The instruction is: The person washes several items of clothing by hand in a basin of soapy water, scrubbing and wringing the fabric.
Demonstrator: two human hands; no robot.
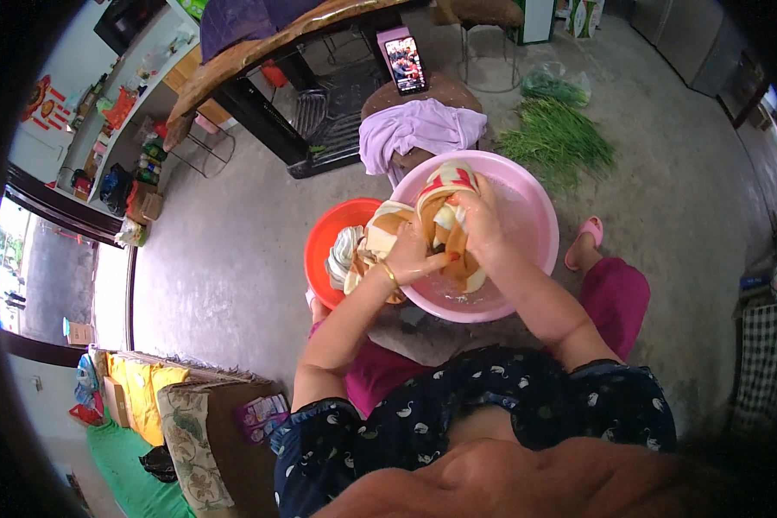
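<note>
A pink plastic basin with cloudy water stands in front of me. Above it I hold a bunched wet garment in brown, cream and red. My right hand grips the upper, right side of the cloth. At the cloth's left edge is my left hand, thumb spread and fingers partly hidden by fabric; whether it grips cannot be told. Part of the brown and cream cloth reaches over an orange-red basin on the left, where a grey and white striped cloth also lies.
Beyond the basins, a brown stool bears a lilac cloth and a propped phone with a lit screen. Long green vegetables lie on the floor at the right. A wood-edged table stands at the upper left.
</note>
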